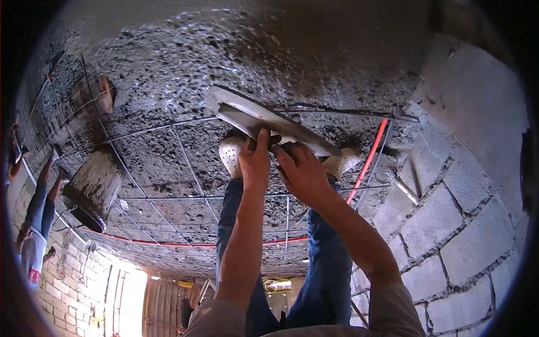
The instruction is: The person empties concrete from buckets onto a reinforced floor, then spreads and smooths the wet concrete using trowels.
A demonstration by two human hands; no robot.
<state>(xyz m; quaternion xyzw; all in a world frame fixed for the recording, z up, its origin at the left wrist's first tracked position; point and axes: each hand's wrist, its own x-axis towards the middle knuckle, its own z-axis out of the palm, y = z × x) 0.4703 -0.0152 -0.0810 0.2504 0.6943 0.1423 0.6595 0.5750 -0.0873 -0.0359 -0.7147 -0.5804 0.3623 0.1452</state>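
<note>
A long flat metal trowel (269, 121) is held above the wet concrete, tilted down to the right. My left hand (256, 157) is closed at the trowel's handle, its fingers pressed together near the middle of the blade. Right beside it, my right hand (300, 168) has its fingers curled at the same handle. Both hands partly hide the handle. Under the blade lies rough wet concrete (185, 73), with a smoother patch (337, 45) farther up. A grid of thin steel bars (151, 130) crosses the concrete near my feet.
A concrete-smeared bucket (92, 185) lies on its side at the left. Red tubes (368, 160) run along the bars. A block wall (438, 224) rises on the right. Other people (36, 224) are at the far left. My light perforated shoes (230, 154) stand among the bars.
</note>
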